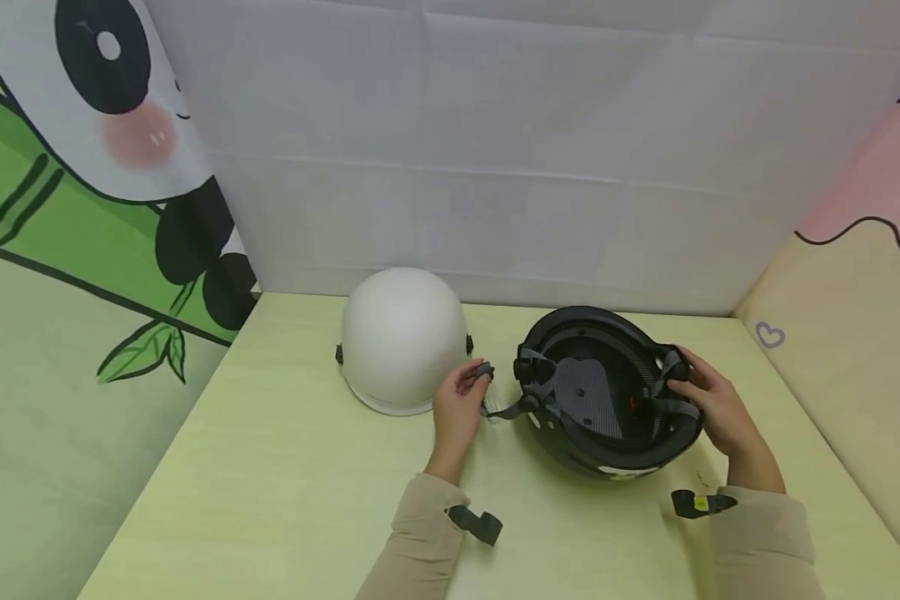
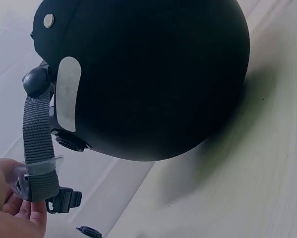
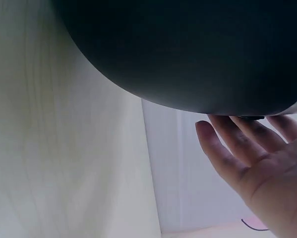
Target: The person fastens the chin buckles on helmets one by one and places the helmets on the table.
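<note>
Sleeves: beige, each with a dark strap at the wrist.
Left hand (image 1: 459,406): fingertips pinch the buckle end of the grey chin strap (image 2: 38,144), drawn out to the left of the black helmet.
Right hand (image 1: 722,410): fingers lie fairly straight against the black helmet's right rim and side — steadying it, thumb at the edge.
Black helmet (image 1: 607,392): upturned on the pale wooden table (image 1: 285,467), padding and webbing showing, right of centre.
White helmet (image 1: 402,337): dome up, just left of the left hand — apart from the black one.
Backdrop: white cloth; a panda print on the left.
</note>
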Tool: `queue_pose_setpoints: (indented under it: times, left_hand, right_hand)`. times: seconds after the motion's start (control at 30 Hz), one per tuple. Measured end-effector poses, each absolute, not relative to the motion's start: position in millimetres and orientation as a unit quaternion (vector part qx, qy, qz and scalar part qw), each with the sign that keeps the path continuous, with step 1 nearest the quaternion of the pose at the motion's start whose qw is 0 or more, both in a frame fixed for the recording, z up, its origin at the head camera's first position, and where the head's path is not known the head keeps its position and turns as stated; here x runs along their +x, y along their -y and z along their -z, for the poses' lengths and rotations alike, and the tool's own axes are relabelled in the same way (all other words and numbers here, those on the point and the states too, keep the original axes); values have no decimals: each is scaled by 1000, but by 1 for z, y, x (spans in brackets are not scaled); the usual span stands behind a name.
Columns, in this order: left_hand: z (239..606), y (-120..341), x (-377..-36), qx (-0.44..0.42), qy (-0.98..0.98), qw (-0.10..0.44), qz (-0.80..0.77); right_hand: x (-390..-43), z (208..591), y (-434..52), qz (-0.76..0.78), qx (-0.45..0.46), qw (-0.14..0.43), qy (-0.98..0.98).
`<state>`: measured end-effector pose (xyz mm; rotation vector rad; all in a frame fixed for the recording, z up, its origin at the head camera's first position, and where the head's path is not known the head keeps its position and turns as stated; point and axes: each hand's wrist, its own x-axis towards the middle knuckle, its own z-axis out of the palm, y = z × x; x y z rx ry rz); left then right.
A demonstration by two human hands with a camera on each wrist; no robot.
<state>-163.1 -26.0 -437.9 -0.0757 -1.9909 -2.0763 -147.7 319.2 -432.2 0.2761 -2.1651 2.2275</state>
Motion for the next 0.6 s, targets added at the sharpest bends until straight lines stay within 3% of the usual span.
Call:
queue_pose_setpoints:
  times: [0.6]
  left_hand:
    - [466, 27, -184, -21, 647, 115, 754]
  right_hand:
    - [-150, 415, -322, -515, 88, 30, 852]
